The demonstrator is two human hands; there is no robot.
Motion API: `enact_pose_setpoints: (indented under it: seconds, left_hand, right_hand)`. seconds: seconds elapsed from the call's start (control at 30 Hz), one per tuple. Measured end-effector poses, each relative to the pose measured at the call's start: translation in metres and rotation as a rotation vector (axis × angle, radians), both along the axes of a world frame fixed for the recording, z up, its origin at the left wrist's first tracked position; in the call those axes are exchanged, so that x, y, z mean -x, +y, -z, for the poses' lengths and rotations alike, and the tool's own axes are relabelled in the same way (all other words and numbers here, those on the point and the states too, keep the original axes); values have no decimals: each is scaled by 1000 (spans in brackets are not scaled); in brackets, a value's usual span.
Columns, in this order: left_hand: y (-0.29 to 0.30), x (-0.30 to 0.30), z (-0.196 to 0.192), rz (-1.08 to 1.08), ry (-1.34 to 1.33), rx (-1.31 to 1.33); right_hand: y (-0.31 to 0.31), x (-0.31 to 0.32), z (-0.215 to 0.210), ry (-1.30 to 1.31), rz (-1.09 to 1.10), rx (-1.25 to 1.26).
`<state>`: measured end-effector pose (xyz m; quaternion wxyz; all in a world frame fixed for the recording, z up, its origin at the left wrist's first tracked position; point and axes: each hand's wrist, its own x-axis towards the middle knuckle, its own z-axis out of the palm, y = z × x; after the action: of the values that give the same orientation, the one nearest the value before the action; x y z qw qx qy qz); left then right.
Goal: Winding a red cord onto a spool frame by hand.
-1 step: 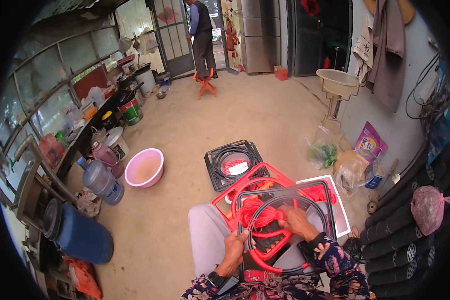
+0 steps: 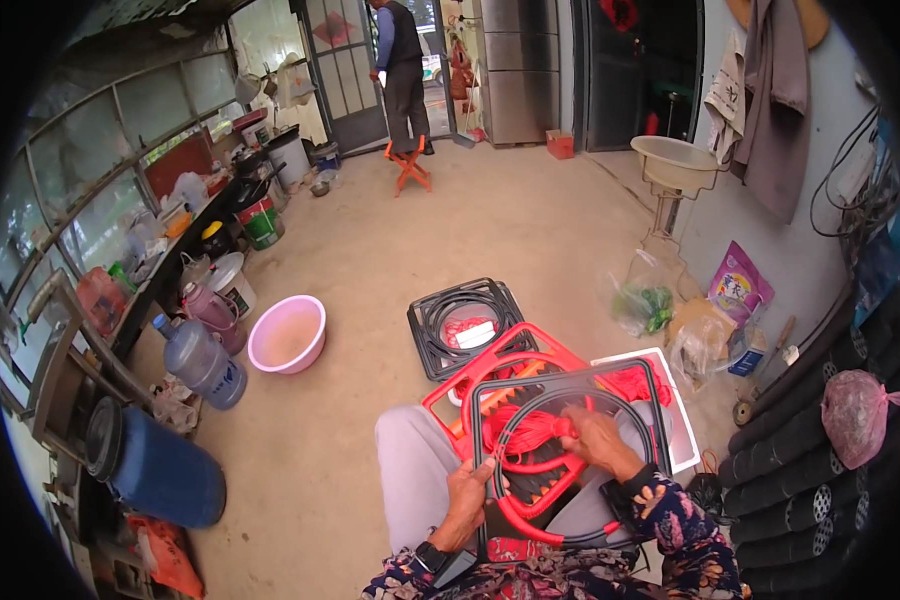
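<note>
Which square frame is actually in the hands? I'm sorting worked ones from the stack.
The black square frame with the red ring on the lap; left hand grips its edge. The other black frame lies on the floor, untouched.

black frame (image 2: 567, 382): smooth, matt plastic
red ring (image 2: 530, 520): glossy plastic
red cord (image 2: 533, 432): thin woven strands
pink basin (image 2: 287, 334): shiny plastic
floor (image 2: 490, 220): rough, dull concrete
sleeves (image 2: 675, 520): soft patterned cloth

frame (image 2: 566, 385) on lap, basin (image 2: 287, 335) left, stacked frames (image 2: 465, 322) ahead
</note>
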<state>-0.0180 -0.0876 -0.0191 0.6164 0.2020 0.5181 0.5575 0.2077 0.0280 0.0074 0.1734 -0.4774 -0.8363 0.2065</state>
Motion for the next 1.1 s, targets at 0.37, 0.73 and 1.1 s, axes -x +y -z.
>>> enact_pose_setpoints:
  seconds: [0.37, 0.73, 1.1]
  left_hand:
    - [0, 2, -3, 0, -16, 31]
    - [2, 3, -30, 71, -58, -82]
    - [4, 7, -33, 83, -132, -78]
  right_hand:
    - [-18, 3, -51, 661, 188, 293]
    - [-1, 5, -44, 2167, 70, 983]
    - [-80, -61, -36, 1667, -184, 1057]
